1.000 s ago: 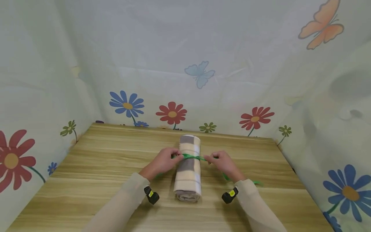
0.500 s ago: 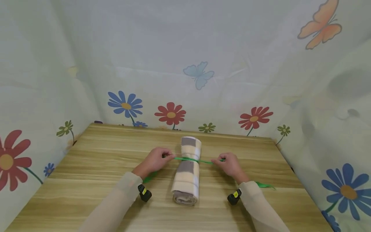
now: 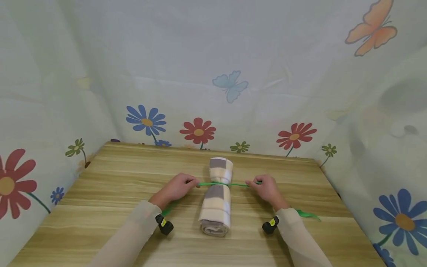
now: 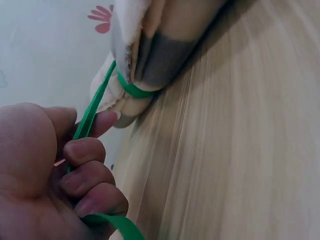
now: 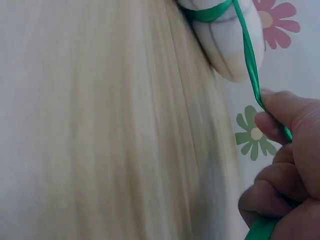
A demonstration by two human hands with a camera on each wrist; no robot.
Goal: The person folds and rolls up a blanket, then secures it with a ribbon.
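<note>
While the head view looks down on the wooden surface (image 3: pixel 100 193), a rolled towel (image 3: pixel 217 200) lies at its middle, one end toward the person, the other toward the far wall. A green ribbon (image 3: pixel 213 184) crosses it and pinches the roll into a waist. The left hand (image 3: pixel 176 187) holds the ribbon just left of the towel, fingers curled round it; the right hand (image 3: pixel 267 188) pinches it just right of the towel. Loose ribbon tails trail back along the surface beside each sleeve. Flowered and butterfly-printed cloth walls stand on three sides.

From the left wrist view, the left hand (image 4: pixel 55 175) has the ribbon (image 4: pixel 92 112) caught between thumb and curled fingers, the strand running taut up to the towel (image 4: pixel 160 50). There it bites into soft, fleecy cloth checked in cream and grey. The ribbon is flat, narrow and glossy.

From the right wrist view, the right hand (image 5: pixel 285 165) grips the ribbon (image 5: pixel 250 65) between thumb and forefinger, the other fingers folded over the tail below. The strand runs straight to the towel (image 5: pixel 230 50), whose plush end bulges round past the band. The surface (image 5: pixel 100 125) is pale, smooth, straight-grained wood.

To draw this cinch well, I judge both hands should pull evenly and level, straight apart, so the band stays square at the waist and the roll does not skid or twist on the slick wood
</note>
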